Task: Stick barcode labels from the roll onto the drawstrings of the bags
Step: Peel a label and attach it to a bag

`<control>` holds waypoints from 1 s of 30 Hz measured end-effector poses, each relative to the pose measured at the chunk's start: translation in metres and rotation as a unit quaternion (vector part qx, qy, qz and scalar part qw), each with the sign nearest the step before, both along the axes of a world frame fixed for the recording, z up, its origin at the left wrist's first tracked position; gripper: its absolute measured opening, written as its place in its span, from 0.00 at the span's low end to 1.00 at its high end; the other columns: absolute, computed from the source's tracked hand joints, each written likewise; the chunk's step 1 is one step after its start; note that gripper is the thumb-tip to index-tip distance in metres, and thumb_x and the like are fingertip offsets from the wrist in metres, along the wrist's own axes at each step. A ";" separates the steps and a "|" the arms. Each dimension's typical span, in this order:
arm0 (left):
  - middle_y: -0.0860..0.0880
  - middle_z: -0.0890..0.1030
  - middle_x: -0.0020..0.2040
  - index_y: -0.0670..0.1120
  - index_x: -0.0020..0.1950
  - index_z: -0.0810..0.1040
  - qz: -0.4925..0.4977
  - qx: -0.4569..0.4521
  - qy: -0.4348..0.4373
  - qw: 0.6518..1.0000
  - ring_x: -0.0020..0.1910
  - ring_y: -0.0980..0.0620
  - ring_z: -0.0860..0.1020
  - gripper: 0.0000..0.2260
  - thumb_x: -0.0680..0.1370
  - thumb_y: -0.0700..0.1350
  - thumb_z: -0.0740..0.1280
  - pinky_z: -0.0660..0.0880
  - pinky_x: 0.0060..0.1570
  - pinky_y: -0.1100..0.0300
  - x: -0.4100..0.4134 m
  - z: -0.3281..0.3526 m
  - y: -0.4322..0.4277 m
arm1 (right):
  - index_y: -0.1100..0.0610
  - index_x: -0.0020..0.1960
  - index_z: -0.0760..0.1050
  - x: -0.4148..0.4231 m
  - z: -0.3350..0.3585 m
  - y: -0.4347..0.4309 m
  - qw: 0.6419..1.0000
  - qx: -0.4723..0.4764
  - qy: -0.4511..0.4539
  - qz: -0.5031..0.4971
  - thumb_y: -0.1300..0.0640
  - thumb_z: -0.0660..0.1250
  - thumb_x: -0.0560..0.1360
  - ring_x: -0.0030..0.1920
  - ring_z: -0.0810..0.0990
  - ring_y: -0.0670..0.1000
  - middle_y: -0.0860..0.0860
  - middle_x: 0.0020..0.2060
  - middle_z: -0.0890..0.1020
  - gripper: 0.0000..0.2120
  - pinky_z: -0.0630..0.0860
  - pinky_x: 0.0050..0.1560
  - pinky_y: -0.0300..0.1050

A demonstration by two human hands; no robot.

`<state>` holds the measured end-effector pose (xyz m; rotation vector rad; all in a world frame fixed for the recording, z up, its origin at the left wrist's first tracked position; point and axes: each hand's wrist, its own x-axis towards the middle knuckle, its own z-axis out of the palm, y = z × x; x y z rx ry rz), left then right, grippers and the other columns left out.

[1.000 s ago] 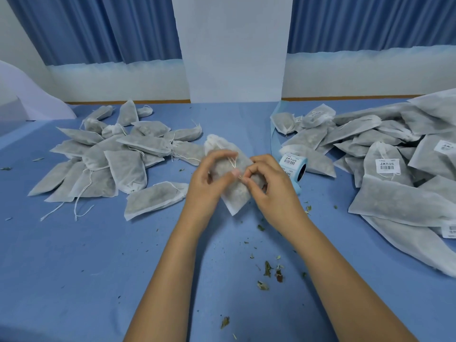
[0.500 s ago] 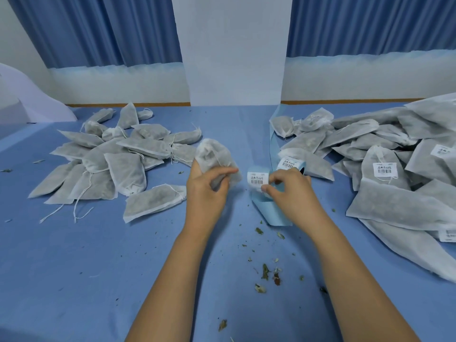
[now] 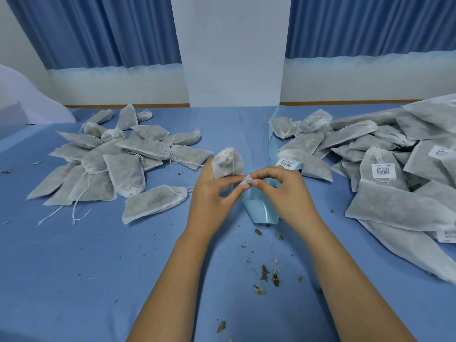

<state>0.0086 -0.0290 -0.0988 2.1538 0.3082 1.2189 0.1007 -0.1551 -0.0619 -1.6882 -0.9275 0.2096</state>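
Note:
My left hand (image 3: 212,193) holds a small white drawstring bag (image 3: 228,162) upright at the table's middle, its tied neck pointing up. My right hand (image 3: 281,191) pinches a white barcode label (image 3: 247,180) against the fingertips of my left hand, just below the bag. A curl of pale blue backing strip (image 3: 261,208) lies under my right hand and leads back to the label roll (image 3: 288,164) behind it. The bag's drawstring is too thin to make out between the fingers.
A heap of unlabelled bags (image 3: 118,161) lies at the left. A bigger heap of bags (image 3: 385,169) at the right carries several barcode labels. Dried herb crumbs (image 3: 265,275) are scattered near the front. A white pillar and blue curtains stand behind the table.
My right hand peeled a label off the roll's backing strip and brought it left to my left hand's fingertips. The bag was tipped upright in my left hand.

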 end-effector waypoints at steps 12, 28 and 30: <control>0.51 0.80 0.48 0.52 0.41 0.85 -0.056 -0.134 0.017 0.989 0.46 0.60 0.77 0.09 0.74 0.38 0.73 0.71 0.45 0.68 -0.004 0.008 -0.002 | 0.49 0.44 0.82 0.001 -0.002 0.001 0.997 -0.069 -0.034 -0.010 0.61 0.70 0.73 0.55 0.74 0.52 0.50 0.47 0.79 0.07 0.71 0.59 0.44; 0.52 0.86 0.41 0.51 0.38 0.87 -0.062 -0.356 0.039 0.932 0.42 0.56 0.82 0.07 0.74 0.42 0.72 0.77 0.43 0.65 -0.008 0.018 -0.001 | 0.53 0.39 0.79 0.011 -0.005 0.001 0.997 0.060 -0.046 -0.024 0.53 0.72 0.72 0.32 0.69 0.43 0.52 0.32 0.76 0.06 0.67 0.39 0.33; 0.52 0.86 0.41 0.52 0.38 0.87 -0.066 -0.334 0.048 0.939 0.43 0.58 0.82 0.06 0.74 0.43 0.73 0.76 0.43 0.68 -0.008 0.018 -0.002 | 0.52 0.40 0.80 0.005 -0.004 0.003 0.999 0.034 -0.025 0.023 0.56 0.72 0.72 0.32 0.69 0.50 0.51 0.29 0.73 0.03 0.68 0.39 0.37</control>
